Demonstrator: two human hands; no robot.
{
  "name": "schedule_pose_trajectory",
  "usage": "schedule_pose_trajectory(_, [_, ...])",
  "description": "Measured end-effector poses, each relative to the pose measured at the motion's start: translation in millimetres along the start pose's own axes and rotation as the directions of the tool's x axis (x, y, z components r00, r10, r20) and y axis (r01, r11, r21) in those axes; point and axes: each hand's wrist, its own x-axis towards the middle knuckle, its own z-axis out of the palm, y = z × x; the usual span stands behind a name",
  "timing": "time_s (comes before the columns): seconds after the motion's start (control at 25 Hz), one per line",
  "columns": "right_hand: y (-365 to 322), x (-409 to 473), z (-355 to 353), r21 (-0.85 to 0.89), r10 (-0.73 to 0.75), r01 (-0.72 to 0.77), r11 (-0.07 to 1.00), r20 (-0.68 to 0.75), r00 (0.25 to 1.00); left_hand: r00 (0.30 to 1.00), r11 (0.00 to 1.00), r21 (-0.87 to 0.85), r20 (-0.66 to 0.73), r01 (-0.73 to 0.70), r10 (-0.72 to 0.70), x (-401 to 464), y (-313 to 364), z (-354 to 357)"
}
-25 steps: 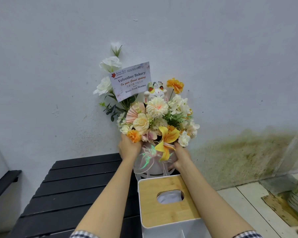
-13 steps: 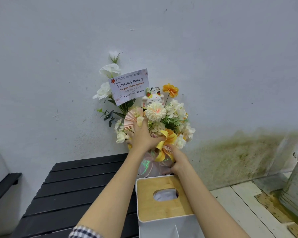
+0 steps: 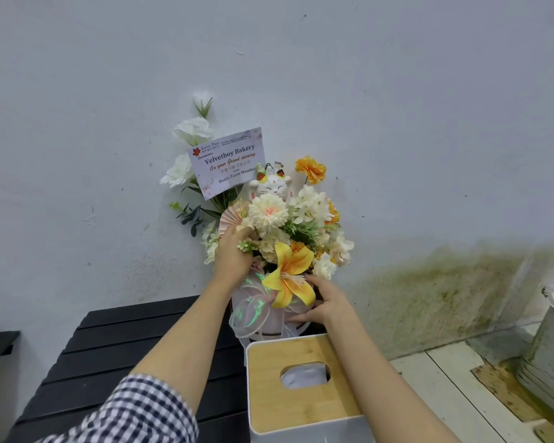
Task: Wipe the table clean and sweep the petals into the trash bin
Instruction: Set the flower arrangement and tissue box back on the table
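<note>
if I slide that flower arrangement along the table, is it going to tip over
Possibly. The flower arrangement looks top-heavy: tall stems and card above a narrow round base. The blooms probably flex, so push at the base, where the right hand rests.

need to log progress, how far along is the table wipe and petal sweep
Done: nothing visible yet; no wiping cloth or trash bin shows. In hand: the left hand is among the flowers and the right hand steadies their pot on the black table. Left: wiping and sweeping; tissue box untouched.
</note>
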Motion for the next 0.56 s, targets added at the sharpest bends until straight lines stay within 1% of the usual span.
schedule_pose_trajectory(0.08, [0.7,1.5,5.3,0.019,0.013,-0.012,1.0,-0.014,1.0,0.998,0.995,-0.093,-0.038,0.046,-0.049,1.9,3.2,2.2])
schedule_pose_trajectory(0.16, [1.6,15.0,5.4,0.022,0.002,-0.002,1.0,0.0,1.0,0.994,0.985,-0.149,-0.057,0.081,-0.09,-2.4,10.1,2.9])
schedule_pose_trajectory(0.28, [7.8,28.6,5.0,0.017,-0.071,0.072,0.997,-0.022,0.997,0.995,0.991,-0.095,-0.001,0.096,-0.096,-13.4,19.8,5.6])
schedule_pose_trajectory(0.44, [19.7,70.9,-11.2,0.03,-0.15,0.15,0.988,0.011,0.989,0.998,0.999,-0.006,0.049,0.042,-0.041,-26.2,20.7,2.2])
schedule_pose_trajectory(0.52, [24.8,41.2,-6.5,0.026,-0.198,0.198,0.98,0.004,0.98,0.997,0.998,-0.029,0.047,0.059,-0.057,-36.1,23.3,-4.8])
schedule_pose_trajectory(0.56, [25.5,19.9,-4.6,-0.017,-0.27,0.27,0.963,-0.022,0.963,0.997,0.996,-0.055,0.045,0.07,-0.068,-43.7,26.0,-9.7])
